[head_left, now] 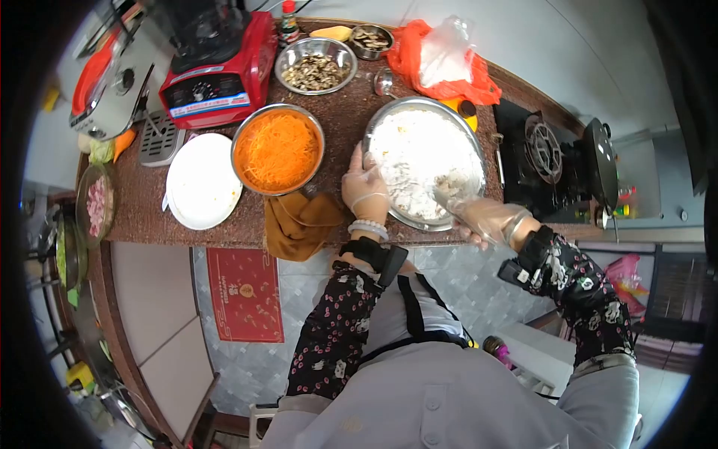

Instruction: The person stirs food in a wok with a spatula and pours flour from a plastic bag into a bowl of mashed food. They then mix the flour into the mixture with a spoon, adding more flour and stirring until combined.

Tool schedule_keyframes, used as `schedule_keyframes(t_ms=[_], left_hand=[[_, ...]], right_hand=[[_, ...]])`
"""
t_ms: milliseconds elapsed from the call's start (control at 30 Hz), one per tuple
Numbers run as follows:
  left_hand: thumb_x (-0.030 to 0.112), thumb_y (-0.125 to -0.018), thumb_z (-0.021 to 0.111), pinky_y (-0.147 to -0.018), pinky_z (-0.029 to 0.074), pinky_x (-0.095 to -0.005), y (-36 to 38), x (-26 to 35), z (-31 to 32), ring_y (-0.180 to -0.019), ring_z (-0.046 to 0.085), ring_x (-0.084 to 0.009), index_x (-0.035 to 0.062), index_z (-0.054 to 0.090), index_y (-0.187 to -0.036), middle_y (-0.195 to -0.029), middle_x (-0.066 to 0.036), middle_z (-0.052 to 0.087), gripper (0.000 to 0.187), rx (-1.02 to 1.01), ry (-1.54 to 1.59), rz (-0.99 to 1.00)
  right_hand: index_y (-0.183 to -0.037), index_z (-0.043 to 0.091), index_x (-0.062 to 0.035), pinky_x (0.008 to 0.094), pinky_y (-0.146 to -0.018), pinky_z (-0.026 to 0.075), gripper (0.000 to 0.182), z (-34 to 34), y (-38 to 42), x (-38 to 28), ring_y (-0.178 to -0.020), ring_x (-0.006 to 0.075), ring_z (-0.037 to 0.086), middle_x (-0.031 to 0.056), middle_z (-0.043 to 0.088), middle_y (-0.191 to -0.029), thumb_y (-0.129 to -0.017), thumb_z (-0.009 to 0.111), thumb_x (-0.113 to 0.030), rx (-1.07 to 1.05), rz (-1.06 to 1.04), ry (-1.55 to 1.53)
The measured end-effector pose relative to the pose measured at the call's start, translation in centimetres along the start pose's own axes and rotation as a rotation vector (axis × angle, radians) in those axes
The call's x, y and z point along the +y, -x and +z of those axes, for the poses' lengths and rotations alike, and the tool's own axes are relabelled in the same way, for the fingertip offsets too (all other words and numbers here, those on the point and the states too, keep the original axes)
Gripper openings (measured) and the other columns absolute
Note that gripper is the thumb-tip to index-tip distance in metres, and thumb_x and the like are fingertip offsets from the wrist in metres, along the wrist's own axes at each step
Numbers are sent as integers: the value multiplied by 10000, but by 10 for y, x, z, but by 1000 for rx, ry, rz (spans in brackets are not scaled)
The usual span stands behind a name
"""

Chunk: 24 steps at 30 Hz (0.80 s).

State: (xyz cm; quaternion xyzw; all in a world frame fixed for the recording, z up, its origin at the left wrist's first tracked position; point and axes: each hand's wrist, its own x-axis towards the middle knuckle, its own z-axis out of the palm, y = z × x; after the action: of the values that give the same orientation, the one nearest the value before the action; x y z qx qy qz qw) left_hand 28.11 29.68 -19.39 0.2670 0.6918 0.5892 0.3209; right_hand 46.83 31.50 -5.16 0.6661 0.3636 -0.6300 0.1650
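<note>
apron [449, 396]: grey, nearest the lens; floral sleeves and black wrist straps are seen above it.
left hand [365, 191]: gloved in clear plastic, fingers loosely curled, laid on the near-left rim of the big steel bowl [374, 127]; the rim is steadied, not clamped.
right hand [479, 217]: gloved, reaching over the near-right rim, fingertips pushed into the white mix [422, 153]. How far it is open cannot be told; the fingers are partly buried and blurred.
big steel bowl position: set at the counter's front edge, between the carrot bowl [278, 150] and the gas stove [550, 161].
risk 1: bowl could be tipped or slid off the front edge if the rim is pressed down hard; its near side is judged to overhang slightly.
risk 2: mix could be spilled over the low near rim, since it is heaped close to it.
risk 3: loose glove cuff on the right wrist could be dragged into the mix.
brown cloth [299, 221]: draped over the counter edge just beside the left hand; could be caught and pulled.
other items: white plate [200, 179], red blender base [221, 71], mushroom bowl [315, 66], orange bag [445, 56].
</note>
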Motion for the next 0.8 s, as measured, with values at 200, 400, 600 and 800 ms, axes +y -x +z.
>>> schedule_keyframes(t_ms=[200, 400, 600, 800], left_hand=[[165, -908, 548, -727, 520, -354, -2, -1, -2, -820, 695, -273, 25, 589, -1263, -968, -213, 700, 384, -37, 53, 34], [148, -904, 564, -731, 518, -336, -3, -5, 0, -819, 691, -241, 19, 591, -1261, -994, -201, 703, 380, -20, 144, -2], [91, -906, 551, -726, 517, -326, 0, 3, 1, -818, 685, -225, 25, 601, -1251, -996, -191, 703, 355, 7, 164, -12], [124, -939, 534, -712, 517, -315, 2, 8, 0, -790, 664, -187, 27, 577, -1282, -982, -151, 704, 358, -21, 154, 7]], right_hand=[[-888, 589, -55, 354, -570, 519, 215, -37, 26, -6, -688, 275, 632, 98, 589, -705, -922, 538, -261, 748, -775, 1522], [-693, 599, -76, 354, -592, 515, 158, -62, 50, -12, -648, 248, 621, 63, 565, -648, -785, 630, -201, 742, -807, 2030], [-796, 653, 1, 432, -663, 522, 297, -38, 26, -4, -713, 367, 649, 188, 643, -721, -871, 604, -282, 380, -632, 1702], [-839, 662, 13, 452, -725, 522, 299, -9, 23, 16, -780, 386, 657, 226, 649, -756, -894, 564, -265, 371, -458, 1239]])
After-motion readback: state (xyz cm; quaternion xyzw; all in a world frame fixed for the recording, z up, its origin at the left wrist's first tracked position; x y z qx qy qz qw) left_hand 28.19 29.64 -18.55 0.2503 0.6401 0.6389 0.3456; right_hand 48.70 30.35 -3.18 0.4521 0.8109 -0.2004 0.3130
